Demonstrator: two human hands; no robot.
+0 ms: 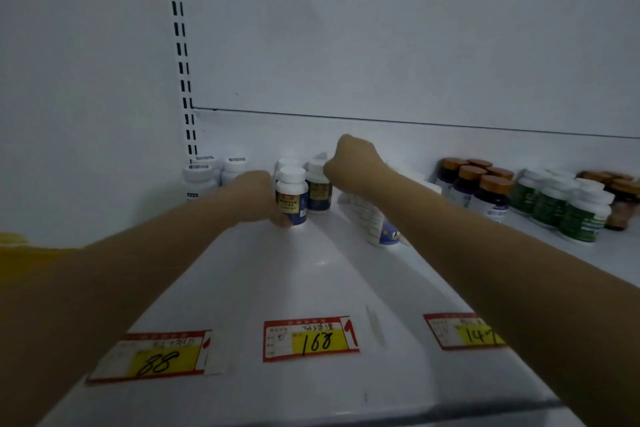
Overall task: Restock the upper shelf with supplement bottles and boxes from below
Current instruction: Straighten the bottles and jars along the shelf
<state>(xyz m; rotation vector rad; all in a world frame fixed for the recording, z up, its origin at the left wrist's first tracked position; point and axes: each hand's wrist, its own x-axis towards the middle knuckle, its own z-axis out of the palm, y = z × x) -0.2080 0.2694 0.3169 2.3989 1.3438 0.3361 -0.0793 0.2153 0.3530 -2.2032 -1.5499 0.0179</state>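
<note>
**Desk:** What is nearest on your feed?

**Operator:** The white shelf board [311,288]. Three red-and-yellow price tags sit along its front: the 88 tag [152,355], the 168 tag [310,339], and a third tag [460,331] half covered by my right forearm [485,253].

**Desk:** And the hands?

**Operator:** My left hand [254,196] is wrapped round the front navy-label bottle [292,198], thumb low on its side. That bottle stands upright, mid-depth on the shelf. My right hand [349,163] is fisted at the white cap of the rear navy-label bottle [318,191], just behind the first. Its fingertips are hidden, so I cannot tell whether they clamp the cap.

**Desk:** Around them?

**Operator:** A purple-marked white bottle [381,230] sits under my right forearm. Plain white bottles [199,180] stand to the left by the slotted upright [181,45]. To the right are amber-capped dark bottles [485,191] and green-label bottles [568,211]. Behind everything is a bare white back panel [381,28], dimly lit.
</note>
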